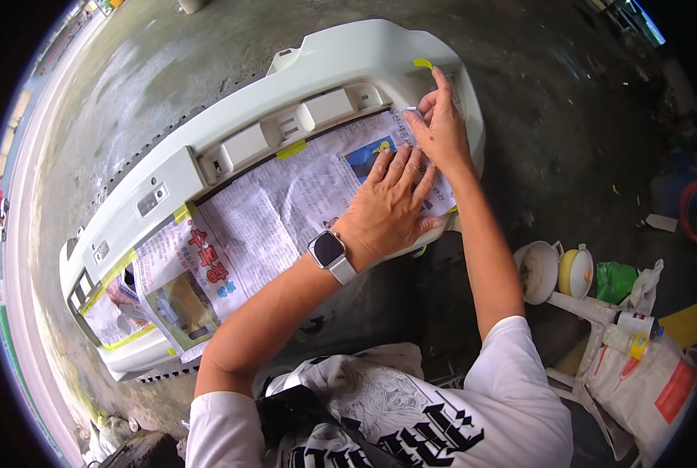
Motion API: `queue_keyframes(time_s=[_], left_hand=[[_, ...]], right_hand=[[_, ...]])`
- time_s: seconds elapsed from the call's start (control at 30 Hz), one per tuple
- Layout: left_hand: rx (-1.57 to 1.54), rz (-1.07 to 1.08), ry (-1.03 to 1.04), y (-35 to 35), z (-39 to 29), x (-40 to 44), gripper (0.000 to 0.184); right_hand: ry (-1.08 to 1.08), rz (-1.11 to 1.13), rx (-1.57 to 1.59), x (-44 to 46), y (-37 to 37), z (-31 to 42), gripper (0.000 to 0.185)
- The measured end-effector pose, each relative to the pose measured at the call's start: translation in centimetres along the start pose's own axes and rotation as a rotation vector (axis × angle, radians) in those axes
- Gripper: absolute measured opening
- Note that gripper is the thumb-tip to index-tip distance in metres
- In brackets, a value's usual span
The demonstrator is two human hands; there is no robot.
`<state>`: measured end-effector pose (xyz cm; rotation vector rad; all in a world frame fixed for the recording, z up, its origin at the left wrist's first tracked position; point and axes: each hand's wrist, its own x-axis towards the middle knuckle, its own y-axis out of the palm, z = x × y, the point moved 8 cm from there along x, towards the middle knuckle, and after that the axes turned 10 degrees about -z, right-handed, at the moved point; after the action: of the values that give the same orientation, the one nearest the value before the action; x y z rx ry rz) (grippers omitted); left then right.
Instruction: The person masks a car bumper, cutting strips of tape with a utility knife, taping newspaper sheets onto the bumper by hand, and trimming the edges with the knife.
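Note:
A white car bumper (309, 58) lies across the view, its openings partly covered by newspaper (255, 210) held with yellow-green tape (291, 150). My left hand (386, 204), with a watch on the wrist, lies flat on the newspaper with its fingers spread. My right hand (440, 125) is over the paper's upper right corner. Its index finger points up near a short piece of yellow tape (423, 63) on the bumper, and its thumb is at the paper's edge. Whether the right hand pinches anything is too small to tell.
To the lower right, a stand holds bowls (537, 273), a yellow tape roll (575, 273), a green bag (615, 282) and bottles (637, 324). A white sack (637, 390) with a red patch is beside it. Dark wet floor surrounds the bumper.

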<state>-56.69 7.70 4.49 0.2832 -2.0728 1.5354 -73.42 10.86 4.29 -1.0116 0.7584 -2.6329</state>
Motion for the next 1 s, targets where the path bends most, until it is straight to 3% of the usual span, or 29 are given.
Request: queue_keyframes(time_s=[0.23,0.3,0.83,0.93,1.0], left_hand=[[-0.014,0.014,-0.005,0.0,-0.1,0.0,0.081],[-0.019,0.026,-0.01,0.0,0.0,0.1,0.08],[-0.046,0.033,-0.019,-0.1,0.0,0.0,0.08],[-0.048,0.038,-0.016,-0.1,0.0,0.0,0.08],[-0.05,0.042,-0.014,-0.1,0.0,0.0,0.08]], right_hand=[[-0.015,-0.012,-0.055,0.0,0.0,1.0,0.094],[-0.136,-0.074,-0.083,0.0,-0.3,2.1,0.093],[-0.081,-0.095,-0.001,-0.2,0.7,1.1,0.088],[-0.01,-0.07,-0.008,-0.2,0.5,1.1,0.085],[-0.178,-0.232,-0.133,-0.1,-1.4,3.5,0.068]])
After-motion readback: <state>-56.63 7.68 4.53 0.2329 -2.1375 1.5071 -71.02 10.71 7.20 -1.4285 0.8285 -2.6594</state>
